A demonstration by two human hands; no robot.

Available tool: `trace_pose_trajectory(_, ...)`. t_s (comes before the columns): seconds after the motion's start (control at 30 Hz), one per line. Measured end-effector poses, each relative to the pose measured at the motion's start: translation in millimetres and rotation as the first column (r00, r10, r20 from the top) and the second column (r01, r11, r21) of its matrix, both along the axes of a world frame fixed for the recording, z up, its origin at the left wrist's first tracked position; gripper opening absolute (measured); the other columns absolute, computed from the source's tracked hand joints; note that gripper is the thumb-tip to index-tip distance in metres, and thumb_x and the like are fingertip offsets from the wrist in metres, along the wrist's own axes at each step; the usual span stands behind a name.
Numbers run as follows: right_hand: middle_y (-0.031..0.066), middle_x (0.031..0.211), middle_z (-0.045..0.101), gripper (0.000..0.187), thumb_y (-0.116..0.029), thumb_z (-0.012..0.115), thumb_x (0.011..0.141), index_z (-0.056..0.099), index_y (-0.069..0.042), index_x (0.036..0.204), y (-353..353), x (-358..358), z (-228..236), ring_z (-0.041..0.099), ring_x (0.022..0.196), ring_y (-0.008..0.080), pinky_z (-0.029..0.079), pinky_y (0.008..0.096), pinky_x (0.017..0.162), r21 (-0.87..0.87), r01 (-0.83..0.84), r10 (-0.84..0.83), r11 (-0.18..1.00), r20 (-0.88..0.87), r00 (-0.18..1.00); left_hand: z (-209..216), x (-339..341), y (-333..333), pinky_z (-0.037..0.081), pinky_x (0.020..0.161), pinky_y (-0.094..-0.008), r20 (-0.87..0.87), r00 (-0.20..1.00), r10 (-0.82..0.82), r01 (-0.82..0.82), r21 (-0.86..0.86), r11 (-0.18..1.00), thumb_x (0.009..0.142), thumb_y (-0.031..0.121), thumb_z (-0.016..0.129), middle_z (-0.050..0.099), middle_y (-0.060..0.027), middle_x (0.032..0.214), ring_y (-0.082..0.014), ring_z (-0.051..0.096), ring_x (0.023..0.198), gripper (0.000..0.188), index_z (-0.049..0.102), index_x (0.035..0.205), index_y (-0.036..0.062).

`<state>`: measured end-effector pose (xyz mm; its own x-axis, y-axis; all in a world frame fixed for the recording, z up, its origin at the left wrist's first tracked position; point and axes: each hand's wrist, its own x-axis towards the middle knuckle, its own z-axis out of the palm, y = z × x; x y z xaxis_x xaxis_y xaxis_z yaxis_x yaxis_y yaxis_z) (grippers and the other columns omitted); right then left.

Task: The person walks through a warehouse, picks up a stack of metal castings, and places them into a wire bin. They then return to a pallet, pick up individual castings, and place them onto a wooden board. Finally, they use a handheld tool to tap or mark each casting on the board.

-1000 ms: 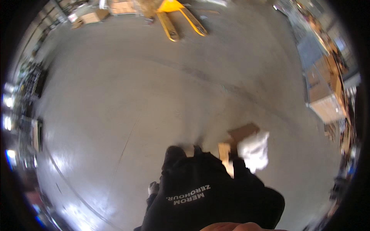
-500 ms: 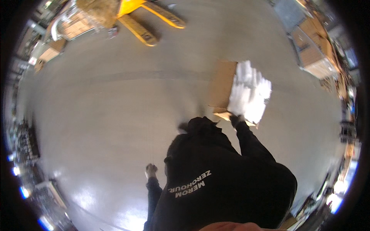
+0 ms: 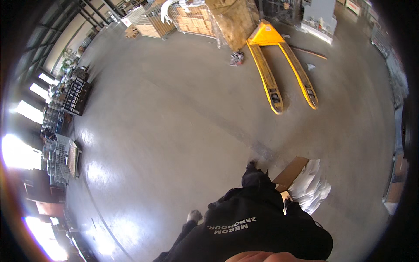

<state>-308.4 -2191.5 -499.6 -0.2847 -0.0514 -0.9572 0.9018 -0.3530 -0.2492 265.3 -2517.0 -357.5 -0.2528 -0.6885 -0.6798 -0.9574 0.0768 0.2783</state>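
An open cardboard box (image 3: 291, 173), its brown flap standing out on the left, is at my right side. White, flat, plastic-looking packages (image 3: 310, 187) lie stacked in it and fill its top; what they hold I cannot make out. At the near edge of the box is my right hand (image 3: 286, 202), closed on the cardboard, with its fingers partly hidden by the dark sleeve. My left hand (image 3: 194, 215) hangs away from my body over the floor, its fingers curled in and nothing visible in them.
A yellow pallet jack (image 3: 266, 37) stands ahead to the right, forks pointing toward me. Wire-mesh crates with cardboard (image 3: 192, 19) are at the far side. A crumpled item (image 3: 237, 58) lies on the grey floor (image 3: 166, 118). Black crates (image 3: 77, 96) and mesh containers (image 3: 59, 159) line the left.
The view has swung to the left, so the pallet jack shows farther right and lower. The box is still at my right hand, now nearer my body in the picture.
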Motion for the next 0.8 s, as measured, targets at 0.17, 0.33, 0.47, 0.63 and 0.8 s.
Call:
trace_pose_trajectory(0.17, 0.0183, 0.100, 0.063, 0.051, -0.049, 0.041, 0.090, 0.056, -0.002, 0.101, -227.6, -99.0, 27.0, 0.061, 0.085, 0.0296, 0.056, 0.0380, 0.070, -0.091, -0.053, 0.054, 0.994, 0.015, 0.998, 7.3, -45.4, -44.1, 0.049, 0.080, -0.0431, -0.136, 0.960, 0.244, -0.241, 0.043, 0.970, 0.084, 0.032, 0.056, 0.066, -0.0163, 0.094, -0.0342, 0.062, 0.093, 0.028, 0.064, 0.085, 0.0057)
trace_pose_trajectory(0.33, 0.0210, 0.100, 0.063, 0.057, -0.054, 0.038, 0.089, 0.056, 0.000, 0.100, -434.0, -205.4, 34.0, 0.063, 0.089, 0.0304, 0.058, 0.0383, 0.070, -0.156, -0.056, 0.051, 0.986, -0.035, 0.998, -22.3, -108.9, -195.2, 0.048, 0.080, -0.0435, -0.230, 0.867, 0.442, -0.363, 0.318, 0.876, 0.082, 0.030, 0.057, 0.066, -0.0150, 0.093, -0.0343, 0.062, 0.092, 0.025, 0.063, 0.079, 0.0058)
trace_pose_trajectory(0.47, 0.0193, 0.089, 0.065, 0.058, -0.052, 0.044, 0.091, 0.056, 0.003, 0.106, -613.2, -247.6, 71.7, 0.064, 0.077, 0.0309, 0.059, 0.0372, 0.063, -0.159, -0.052, 0.045, 0.986, -0.045, 0.998, -50.2, -114.5, -379.2, 0.051, 0.076, -0.0435, -0.058, 0.998, -0.040, 0.028, -0.182, 0.983, 0.082, 0.029, 0.058, 0.067, -0.0121, 0.094, -0.0301, 0.064, 0.089, 0.021, 0.066, 0.084, 0.0096)
trace_pose_trajectory(0.63, 0.0160, 0.089, 0.067, 0.050, -0.049, 0.046, 0.091, 0.062, -0.001, 0.098, -822.1, -248.6, 151.2, 0.064, 0.071, 0.0277, 0.057, 0.0339, 0.060, -0.165, -0.087, 0.055, 0.982, -0.190, 0.980, -20.3, -124.9, -674.9, 0.046, 0.055, -0.0335, -0.488, -0.139, 0.862, -0.627, 0.717, 0.305, 0.088, 0.027, 0.049, 0.062, -0.0093, 0.073, -0.0236, 0.059, 0.066, 0.022, 0.060, 0.082, 0.0091)
trace_pose_trajectory(0.8, 0.0128, 0.083, 0.067, 0.046, -0.046, 0.046, 0.091, 0.063, -0.004, 0.097, -987.5, -245.3, 187.6, 0.063, 0.065, 0.0287, 0.057, 0.0361, 0.059, -0.203, -0.235, 0.157, 0.951, -0.336, 0.928, 97.6, -189.2, -898.4, 0.048, 0.061, -0.0266, -0.782, -0.007, 0.624, -0.745, 0.420, 0.518, 0.094, 0.014, 0.054, 0.061, -0.0068, 0.083, -0.0139, 0.058, 0.071, 0.024, 0.058, 0.111, -0.0014)
